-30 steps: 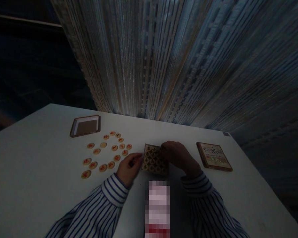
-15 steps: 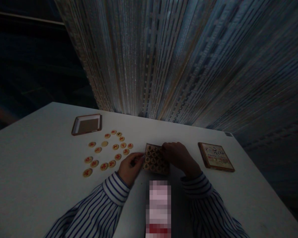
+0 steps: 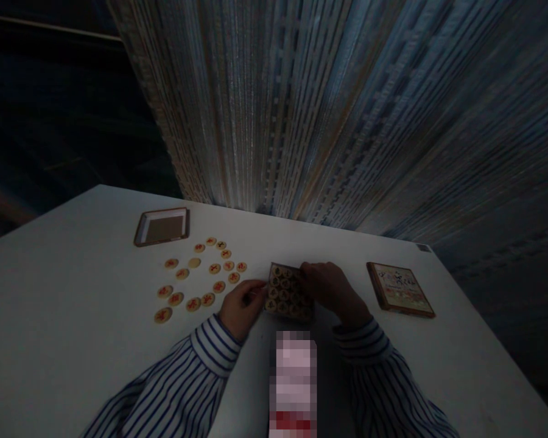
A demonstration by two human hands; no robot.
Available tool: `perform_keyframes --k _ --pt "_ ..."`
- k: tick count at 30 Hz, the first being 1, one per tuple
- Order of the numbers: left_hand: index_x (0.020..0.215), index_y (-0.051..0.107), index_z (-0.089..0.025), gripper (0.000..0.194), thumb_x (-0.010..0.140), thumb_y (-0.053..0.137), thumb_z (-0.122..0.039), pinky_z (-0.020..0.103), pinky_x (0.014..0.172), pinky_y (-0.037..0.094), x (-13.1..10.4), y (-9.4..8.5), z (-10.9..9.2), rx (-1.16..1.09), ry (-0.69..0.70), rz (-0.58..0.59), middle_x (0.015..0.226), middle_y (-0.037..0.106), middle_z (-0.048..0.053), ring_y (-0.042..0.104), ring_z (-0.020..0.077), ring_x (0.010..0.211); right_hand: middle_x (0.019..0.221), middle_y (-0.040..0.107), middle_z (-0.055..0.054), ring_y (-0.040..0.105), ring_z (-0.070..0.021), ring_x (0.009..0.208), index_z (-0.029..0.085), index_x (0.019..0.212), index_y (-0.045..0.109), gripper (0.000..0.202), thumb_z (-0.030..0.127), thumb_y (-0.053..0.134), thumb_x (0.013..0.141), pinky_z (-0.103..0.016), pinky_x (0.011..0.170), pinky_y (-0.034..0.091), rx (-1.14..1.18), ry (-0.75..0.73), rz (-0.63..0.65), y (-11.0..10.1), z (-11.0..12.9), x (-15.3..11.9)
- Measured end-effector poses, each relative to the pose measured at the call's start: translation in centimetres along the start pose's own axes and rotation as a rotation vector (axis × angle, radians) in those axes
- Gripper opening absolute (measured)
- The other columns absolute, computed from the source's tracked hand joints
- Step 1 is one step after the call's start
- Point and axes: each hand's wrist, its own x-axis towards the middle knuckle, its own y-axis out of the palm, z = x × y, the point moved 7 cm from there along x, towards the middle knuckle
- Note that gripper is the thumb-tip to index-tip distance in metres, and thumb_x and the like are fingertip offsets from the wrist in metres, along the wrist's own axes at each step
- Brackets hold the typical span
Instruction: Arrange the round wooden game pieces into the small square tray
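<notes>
I record the surface (image 3: 119, 340) as plain off-white. Loose discs (image 3: 163, 315) toward its left edge: pale yellow, mostly marked red; one (image 3: 221, 245) bears dark marks, another (image 3: 194, 263) shows plain yellow. Discs in the box (image 3: 284, 295): tan, dark characters. Tray (image 3: 187, 226) near the far edge: brown rim, whitish inner walls, grey-brown base. Case (image 3: 402, 291) near the right edge: brown border, cream face, dark lettering, reddish lower band. Sleeves (image 3: 182, 377): white, navy stripes. Backdrop (image 3: 256, 109): blue-grey, brown-streaked, with dashed lines.
</notes>
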Motion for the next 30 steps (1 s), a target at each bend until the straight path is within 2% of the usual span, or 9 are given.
perform_keyframes --k 12,30 --pt "0.080 0.067 -0.015 0.023 0.067 0.057 -0.031 0.027 0.060 0.051 0.02 -0.11 -0.03 0.008 0.018 -0.023 0.073 0.068 0.005 0.061 0.0154 0.062 0.078 0.067 -0.010 0.064 -0.0215 0.075 0.017 0.090 0.058 0.027 0.030 0.034 0.089 -0.027 0.059 0.040 -0.040 0.017 0.042 -0.17 -0.02 -0.07" --pt "0.081 0.066 -0.014 0.022 0.068 0.055 -0.028 0.027 0.063 0.051 0.02 0.09 -0.03 -0.023 0.052 0.008 0.075 0.067 0.006 0.062 0.0158 0.066 0.078 0.066 -0.010 0.064 -0.0221 0.075 0.018 0.092 0.058 0.028 0.030 0.033 0.089 -0.027 0.058 0.041 -0.037 0.037 0.069 -0.10 0.05 -0.09"
